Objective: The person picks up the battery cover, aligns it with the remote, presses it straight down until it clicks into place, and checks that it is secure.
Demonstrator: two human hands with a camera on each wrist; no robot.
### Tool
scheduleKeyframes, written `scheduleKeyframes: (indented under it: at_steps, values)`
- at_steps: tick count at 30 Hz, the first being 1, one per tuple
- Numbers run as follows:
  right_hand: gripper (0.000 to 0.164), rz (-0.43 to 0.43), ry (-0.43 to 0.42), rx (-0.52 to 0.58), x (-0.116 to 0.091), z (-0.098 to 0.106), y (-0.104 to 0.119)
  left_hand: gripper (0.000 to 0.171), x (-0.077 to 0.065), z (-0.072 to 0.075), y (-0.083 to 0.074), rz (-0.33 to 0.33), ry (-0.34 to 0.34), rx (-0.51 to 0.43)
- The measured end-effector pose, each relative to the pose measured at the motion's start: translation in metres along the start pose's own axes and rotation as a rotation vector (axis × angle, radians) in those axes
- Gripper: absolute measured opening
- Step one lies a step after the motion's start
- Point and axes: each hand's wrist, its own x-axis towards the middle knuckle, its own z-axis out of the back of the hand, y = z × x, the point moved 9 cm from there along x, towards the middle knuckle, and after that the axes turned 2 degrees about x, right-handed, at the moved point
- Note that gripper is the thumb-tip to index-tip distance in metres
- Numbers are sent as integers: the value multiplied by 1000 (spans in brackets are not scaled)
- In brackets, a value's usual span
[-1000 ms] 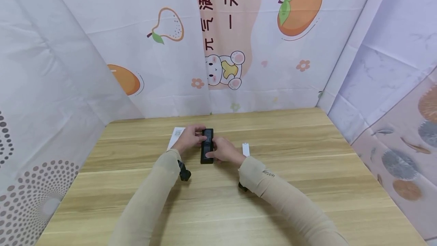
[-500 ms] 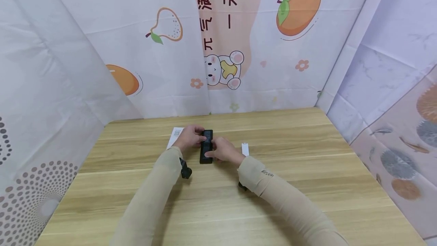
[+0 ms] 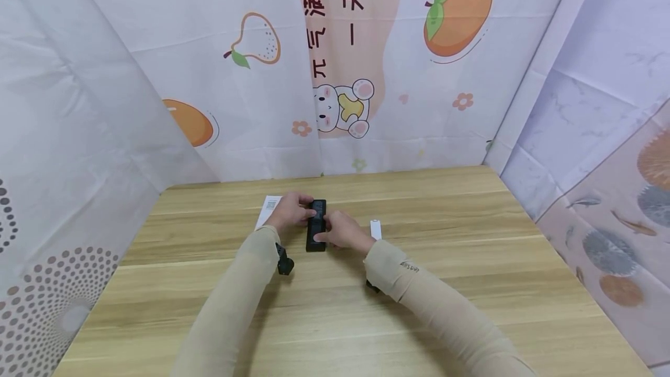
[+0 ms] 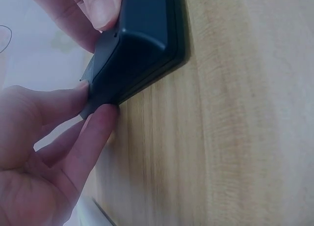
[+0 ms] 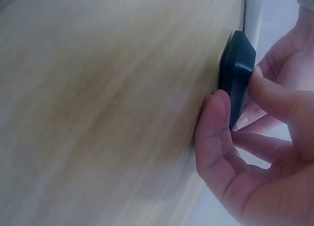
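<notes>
Evidently both hands were at work on one thing: an oblong black plastic case [image 3: 316,226], lying lengthwise away from the person, between the palms and under both thumbs. Left hand [image 3: 291,212] gripped its left side towards the far end, thumb on the upper face, fingers bent about the edge. Right hand [image 3: 343,231] gripped the opposite side, nearer the body, thumb pressing the face, fingers curled against the flank. Such a staggered hold probably served to steady the case against twisting while leaving each thumb free to bear down; holding it low over the wood-grain table [image 3: 502,260] would let the surface take the pressure, though whether it touched everywhere was unclear. Just left of the left hand, partly behind it, was a flat white rectangular card [image 3: 267,212] with a small printed square code; just beyond the right wrist, a narrow white strip-shaped object [image 3: 376,230], its lower part hidden. Both sat outside the grip, seemingly to leave the middle for handling. Materials: case smooth, dark, faintly sheened, ends sloped and corners rounded, a fine seam running along the side; the marks on its face too small to read. Tabletop pale yellow-brown, streaked with long grain; card matt and thin-looking.
</notes>
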Motion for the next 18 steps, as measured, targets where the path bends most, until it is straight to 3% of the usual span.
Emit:
scheduleKeyframes:
  at_steps: [18]
  values:
    - [26, 23, -10, -28, -2, 1, 2, 44, 0, 0, 0, -32, -6, 32]
